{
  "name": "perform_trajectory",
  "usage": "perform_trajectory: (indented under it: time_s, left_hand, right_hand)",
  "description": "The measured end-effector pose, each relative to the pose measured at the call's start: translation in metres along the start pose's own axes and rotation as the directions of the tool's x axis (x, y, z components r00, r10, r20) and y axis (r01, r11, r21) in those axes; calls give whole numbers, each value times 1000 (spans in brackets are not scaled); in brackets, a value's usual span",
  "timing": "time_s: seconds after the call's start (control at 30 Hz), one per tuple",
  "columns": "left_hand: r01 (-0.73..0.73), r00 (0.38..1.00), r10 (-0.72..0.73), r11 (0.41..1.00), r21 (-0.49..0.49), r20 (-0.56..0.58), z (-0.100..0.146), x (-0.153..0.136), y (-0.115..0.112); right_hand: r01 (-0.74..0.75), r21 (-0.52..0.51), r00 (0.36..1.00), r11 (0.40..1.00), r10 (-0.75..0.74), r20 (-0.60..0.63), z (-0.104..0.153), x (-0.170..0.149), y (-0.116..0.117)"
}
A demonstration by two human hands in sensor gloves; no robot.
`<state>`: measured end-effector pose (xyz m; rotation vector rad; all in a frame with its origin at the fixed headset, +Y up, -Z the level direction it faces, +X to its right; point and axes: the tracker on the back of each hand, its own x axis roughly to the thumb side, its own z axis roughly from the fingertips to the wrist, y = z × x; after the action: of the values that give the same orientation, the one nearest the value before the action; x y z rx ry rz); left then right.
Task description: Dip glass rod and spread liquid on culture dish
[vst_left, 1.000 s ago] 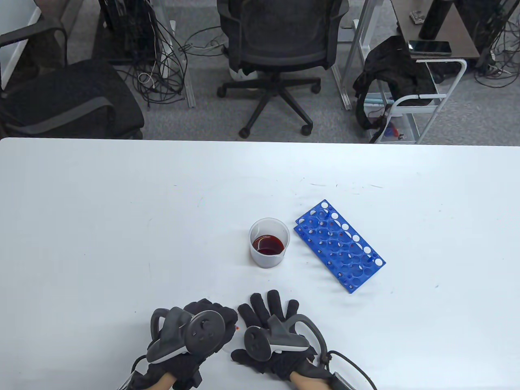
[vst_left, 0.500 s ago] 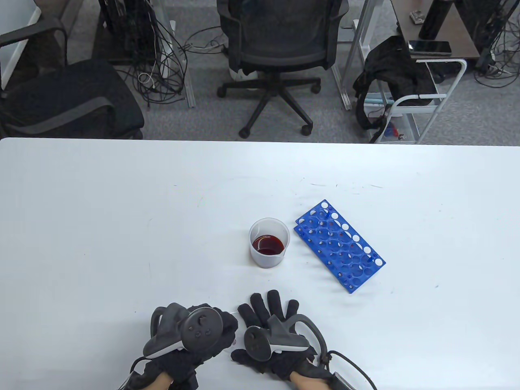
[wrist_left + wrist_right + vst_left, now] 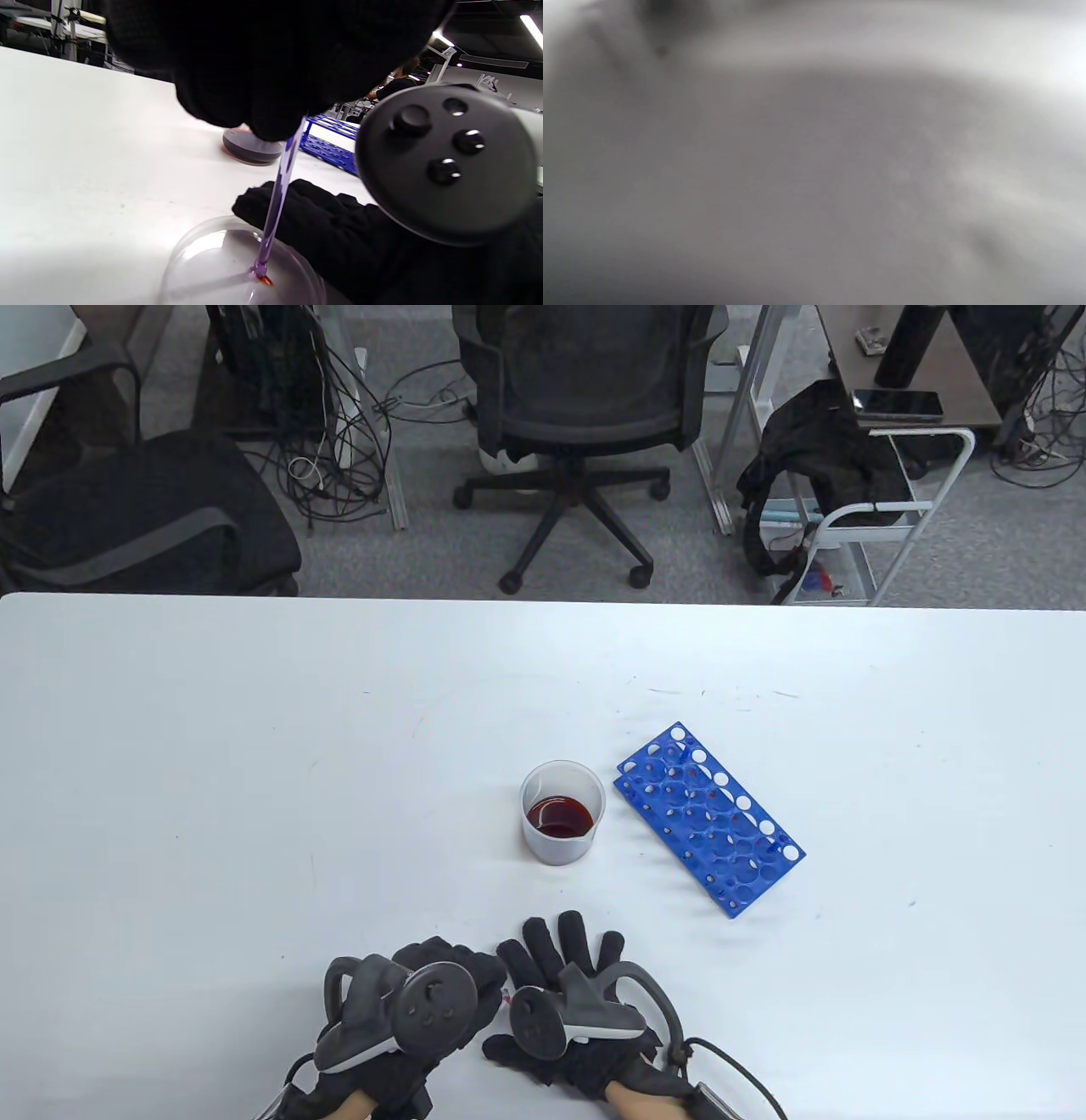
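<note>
The left hand (image 3: pixel 424 1010) has its fingers (image 3: pixel 271 84) curled together around the top of the rod (image 3: pixel 278 199), which slants down from them; its tip touches the dish (image 3: pixel 199 254) floor at a small red spot. The dish sits on the counter (image 3: pixel 254 772) directly below those fingers, touching the right hand (image 3: pixel 564 993), whose fingers (image 3: pixel 564 937) lie flat and spread beside its rim. The beaker (image 3: pixel 562 813) of red liquid and the blue rack (image 3: pixel 708 819) stand beyond both hands. The right wrist view is a blur.
</note>
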<state>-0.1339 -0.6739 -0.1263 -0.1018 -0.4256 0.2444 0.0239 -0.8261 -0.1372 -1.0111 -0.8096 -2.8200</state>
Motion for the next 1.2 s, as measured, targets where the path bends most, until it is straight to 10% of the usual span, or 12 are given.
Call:
perform_trajectory:
  time_s: [1.2]
  left_hand:
    - [-56, 998, 59, 995, -78, 38, 2, 3, -4]
  right_hand:
    - [0, 0, 1000, 1000, 0, 0, 0, 0, 0]
